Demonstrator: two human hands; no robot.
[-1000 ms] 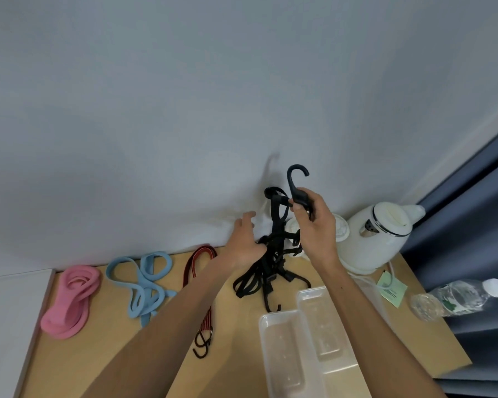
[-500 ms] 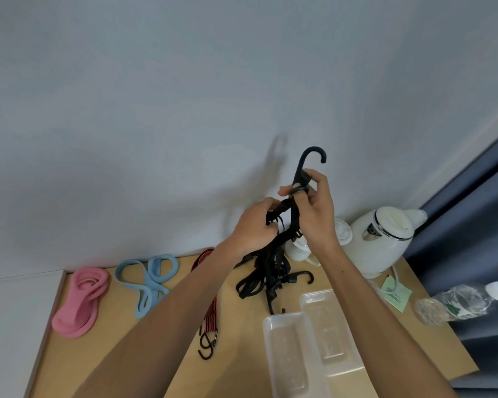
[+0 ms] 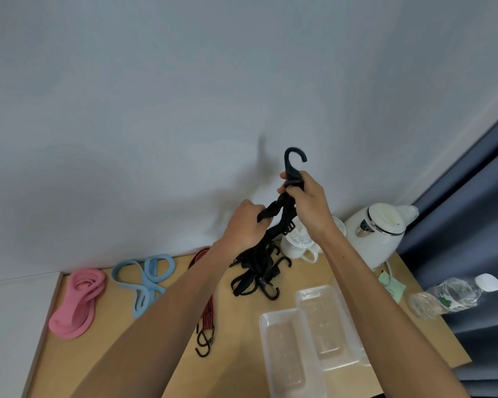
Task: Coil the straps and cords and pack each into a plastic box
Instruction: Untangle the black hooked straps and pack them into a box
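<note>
A pink strap (image 3: 75, 303), a blue strap (image 3: 144, 278) and a red-striped cord (image 3: 209, 311) lie on the bench (image 3: 104, 354) at lower left. At centre the left hand (image 3: 246, 225) has its grip closed on the black strap (image 3: 259, 268), raised with its tangle trailing to the bench. The right hand (image 3: 308, 208) pinches it below the top hook (image 3: 292, 162), and two plastic boxes (image 3: 281, 313) lie at lower right.
</note>
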